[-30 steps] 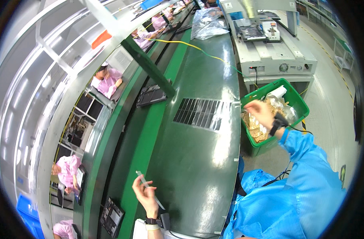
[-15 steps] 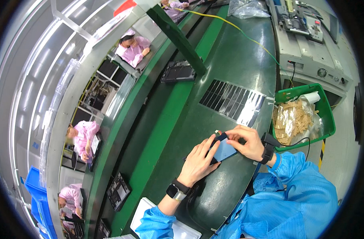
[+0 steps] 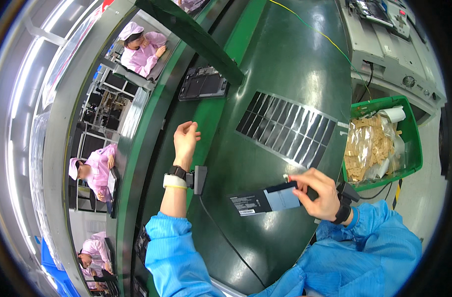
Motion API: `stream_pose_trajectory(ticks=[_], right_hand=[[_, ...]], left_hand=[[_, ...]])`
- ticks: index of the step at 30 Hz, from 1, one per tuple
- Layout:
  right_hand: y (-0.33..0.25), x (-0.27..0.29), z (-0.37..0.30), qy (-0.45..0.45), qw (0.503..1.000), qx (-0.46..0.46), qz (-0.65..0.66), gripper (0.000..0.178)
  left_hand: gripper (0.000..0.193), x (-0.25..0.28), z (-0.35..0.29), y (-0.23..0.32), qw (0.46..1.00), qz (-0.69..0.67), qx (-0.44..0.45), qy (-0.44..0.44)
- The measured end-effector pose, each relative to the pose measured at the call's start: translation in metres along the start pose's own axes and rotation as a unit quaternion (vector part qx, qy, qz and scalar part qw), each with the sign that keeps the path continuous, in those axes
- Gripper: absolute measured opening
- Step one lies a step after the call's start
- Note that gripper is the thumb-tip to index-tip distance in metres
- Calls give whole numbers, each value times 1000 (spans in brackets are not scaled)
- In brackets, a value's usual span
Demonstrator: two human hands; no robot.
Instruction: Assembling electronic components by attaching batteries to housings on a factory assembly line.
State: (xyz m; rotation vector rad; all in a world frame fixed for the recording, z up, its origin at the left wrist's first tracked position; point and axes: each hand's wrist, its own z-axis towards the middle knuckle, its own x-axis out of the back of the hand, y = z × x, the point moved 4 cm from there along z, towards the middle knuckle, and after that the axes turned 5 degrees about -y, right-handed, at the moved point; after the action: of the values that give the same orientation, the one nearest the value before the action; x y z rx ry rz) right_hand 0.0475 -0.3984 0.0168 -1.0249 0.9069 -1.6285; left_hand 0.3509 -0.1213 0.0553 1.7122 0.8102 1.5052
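Observation:
A flat black battery pack (image 3: 253, 203) with a printed label and a pale blue-grey patch lies low over the dark green worktop. At its right end, my right hand (image 3: 317, 193) has thumb and fingers pinched on the pack. A small connector (image 3: 287, 177) with a bit of red wire sticks up from its far edge, beside my fingers. My left hand (image 3: 186, 141) is off the pack, raised over the left side near the green belt. Its fingers are curled together; whatever they hold, if anything, cannot be made out.
A sheet of black strips (image 3: 288, 128) lies beyond the pack. An opened device chassis (image 3: 203, 83) sits on the belt by a green post (image 3: 206, 44). At right are a green bin (image 3: 418, 148) of scraps and a grey machine (image 3: 394, 64). A cable (image 3: 228, 237) trails from my left wrist.
My left hand has left the battery pack and moved left and away, its fingers now curled. My right hand keeps hold of the pack, whose label end now shows. The view has shifted.

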Motion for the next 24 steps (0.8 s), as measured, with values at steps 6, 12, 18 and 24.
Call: stream_pose_trajectory(ticks=[6,12,18,24], right_hand=[[2,4,2,17,999,-22,-30,37],[4,5,3,26,997,-54,-44,38],[3,3,2,25,997,-51,-56,38],[7,4,1,31,997,-40,-56,36]], left_hand=[[55,-32,86,-32,947,-296,119,42],[42,-47,154,-37,906,-407,95,70],[31,-38,185,-44,902,-399,162,24],[12,-6,145,-57,865,-476,142,70]])
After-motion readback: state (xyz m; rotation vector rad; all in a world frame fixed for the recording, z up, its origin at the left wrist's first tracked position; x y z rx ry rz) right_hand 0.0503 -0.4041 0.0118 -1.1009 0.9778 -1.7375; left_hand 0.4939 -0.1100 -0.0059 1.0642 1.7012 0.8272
